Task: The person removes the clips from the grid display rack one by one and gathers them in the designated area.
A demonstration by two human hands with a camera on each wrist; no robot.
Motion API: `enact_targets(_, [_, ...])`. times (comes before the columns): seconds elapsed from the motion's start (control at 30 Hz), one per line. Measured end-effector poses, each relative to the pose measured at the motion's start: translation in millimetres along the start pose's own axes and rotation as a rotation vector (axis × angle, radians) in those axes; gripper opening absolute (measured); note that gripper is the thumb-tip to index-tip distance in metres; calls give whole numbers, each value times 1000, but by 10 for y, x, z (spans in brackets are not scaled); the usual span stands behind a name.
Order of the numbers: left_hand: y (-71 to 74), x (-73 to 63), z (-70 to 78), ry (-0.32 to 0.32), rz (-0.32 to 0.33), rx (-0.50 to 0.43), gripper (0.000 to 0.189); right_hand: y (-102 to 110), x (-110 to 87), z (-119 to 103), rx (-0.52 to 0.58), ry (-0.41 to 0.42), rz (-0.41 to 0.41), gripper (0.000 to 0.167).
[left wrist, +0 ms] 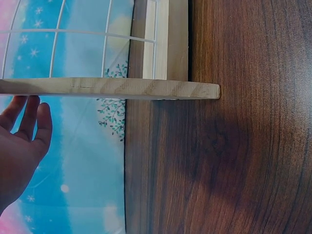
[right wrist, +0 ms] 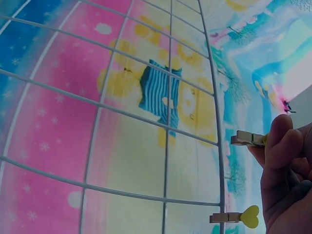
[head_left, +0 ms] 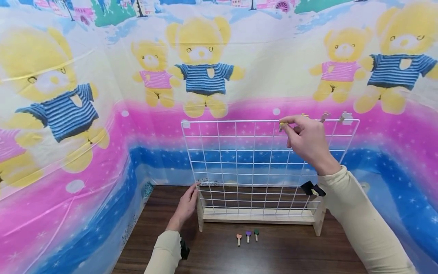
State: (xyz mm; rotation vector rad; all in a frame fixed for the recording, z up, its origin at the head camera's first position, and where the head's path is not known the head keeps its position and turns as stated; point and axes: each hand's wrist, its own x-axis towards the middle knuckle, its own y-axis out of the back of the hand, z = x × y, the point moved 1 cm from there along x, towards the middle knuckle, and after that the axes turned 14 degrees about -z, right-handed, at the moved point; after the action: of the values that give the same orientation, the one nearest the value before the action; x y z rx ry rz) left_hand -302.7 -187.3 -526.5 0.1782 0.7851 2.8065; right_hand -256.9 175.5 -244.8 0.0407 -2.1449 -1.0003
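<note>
My right hand (head_left: pixel 309 140) pinches a small wooden clothespin (right wrist: pixel 247 138) with a yellow top between thumb and fingers. The peg's free end points at the top wire of the white wire grid (head_left: pixel 236 121), with a small gap showing in the right wrist view. Lower in that view, a clothespin with a yellow heart (right wrist: pixel 250 217) is clipped on the same wire. My left hand (head_left: pixel 186 205) rests its fingertips against the outer side of the stand's wooden left upright (left wrist: pixel 112 87).
Two more decorated clothespins, a brownish one (head_left: pixel 326 115) and a white one (head_left: pixel 346 117), sit on the top wire at right. On the brown table (head_left: pixel 164 213), before the wooden base bar (head_left: pixel 256 217), lie orange (head_left: pixel 238 239), purple (head_left: pixel 248 236) and green (head_left: pixel 256 234) pegs. A bear-print curtain (head_left: pixel 260 76) hangs behind.
</note>
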Motion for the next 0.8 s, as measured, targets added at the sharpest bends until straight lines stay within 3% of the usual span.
enact_targets(0.33, [-9, 12, -11, -12, 8, 7, 37, -204, -303, 138, 55, 10, -117, 15])
enact_targets(0.8, [-1, 2, -1, -21, 9, 19, 38, -591, -766, 393, 38, -155, -321, 19])
